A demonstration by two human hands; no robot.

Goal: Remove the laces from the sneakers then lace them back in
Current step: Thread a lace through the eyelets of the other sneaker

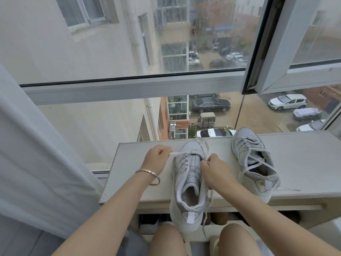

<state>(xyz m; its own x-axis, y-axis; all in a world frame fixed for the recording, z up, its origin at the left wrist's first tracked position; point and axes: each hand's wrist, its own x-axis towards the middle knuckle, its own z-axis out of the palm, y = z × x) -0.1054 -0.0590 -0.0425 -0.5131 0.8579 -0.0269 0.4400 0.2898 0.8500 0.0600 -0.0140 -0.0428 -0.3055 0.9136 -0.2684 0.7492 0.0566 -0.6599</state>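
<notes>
Low centre of frame, the sneaker point(190, 174) runs toe-up; my left hand point(157, 159) pinches the lace point(180, 153) out leftwards, right hand point(216, 171) pinches its other side at the eyelets.

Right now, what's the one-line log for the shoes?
left hand: pinches lace | right hand: holds lace | near sneaker: mostly unlaced | other sneaker: laced

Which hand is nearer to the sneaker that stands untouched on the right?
Right. The right hand is just left of the untouched sneaker, apart from it; the left hand is farther left, beyond the other sneaker.
</notes>
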